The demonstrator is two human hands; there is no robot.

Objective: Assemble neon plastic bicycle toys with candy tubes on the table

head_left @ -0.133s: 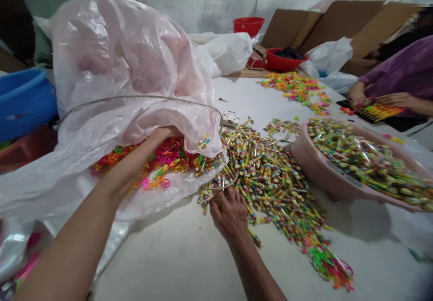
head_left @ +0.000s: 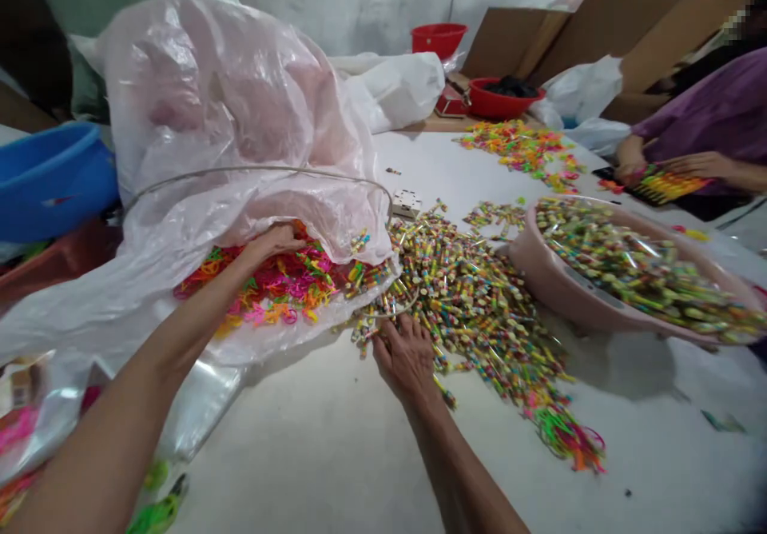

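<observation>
Plastic of the big pale bag (head_left: 228,118) droops over the left hand (head_left: 272,240), which reaches into the bag's mouth with its fingers curled down onto a tangle of bright loops (head_left: 281,286); whether they have closed on any loops I cannot tell, since the fingertips are buried. The loops lie directly under and just beyond that hand, spilling toward the bag's edge.

The right hand (head_left: 407,358) lies palm-down and loosely spread on the table (head_left: 311,454), fingertips pressing into the near rim of a heap of small coloured sticks (head_left: 473,302); it grips nothing that I can see. A thin wire hoop (head_left: 264,171) arcs above the left hand and runs down close to the right fingertips.

Risks, as I judge them: a pull by the left hand could drag loops across into the sticks just beside it, mixing the two. The slack plastic could snag on the hoop. A sweep by the right hand could scatter sticks toward the pink basin (head_left: 551,278) beyond it.
</observation>
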